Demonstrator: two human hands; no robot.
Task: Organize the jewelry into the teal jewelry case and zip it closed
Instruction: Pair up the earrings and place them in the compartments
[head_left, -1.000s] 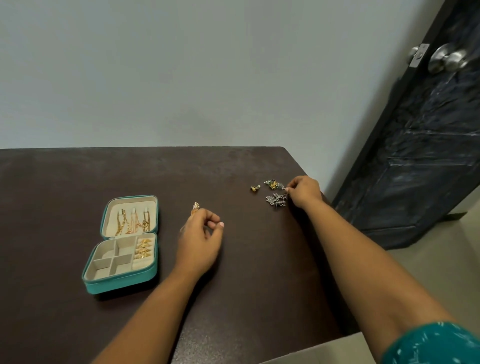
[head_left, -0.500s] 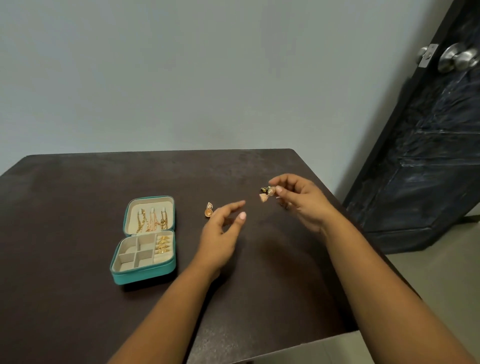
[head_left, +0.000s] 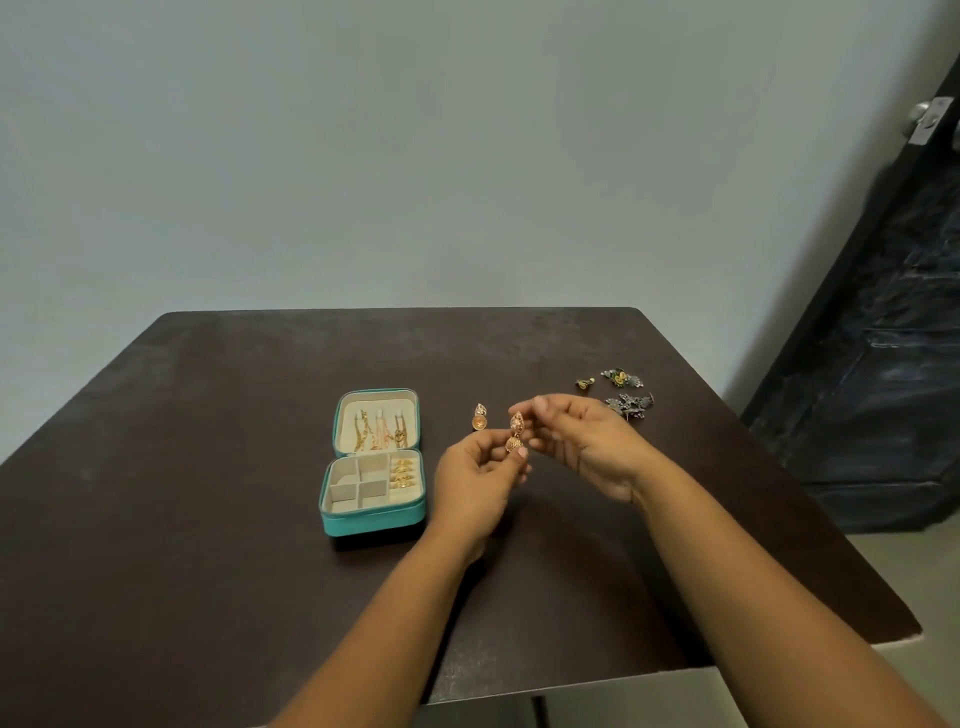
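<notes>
Holding: gold jhumka earring (head_left: 514, 435) is pinched between left hand (head_left: 475, 480) and right hand (head_left: 584, 444).
Case: teal jewelry case (head_left: 373, 462) lies open, left of both hands.

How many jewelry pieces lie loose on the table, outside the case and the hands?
4, as far as shows: a gold earring right of the case, then a small stud, a green-and-yellow piece and a dark silver cluster beyond the right hand, which may hide more.

Dark brown table (head_left: 208, 519); open teal jewelry case (head_left: 373, 514) left of centre; gold earring (head_left: 479, 417) just right of it; silver and green pieces (head_left: 626, 395) clustered near right edge.
</notes>
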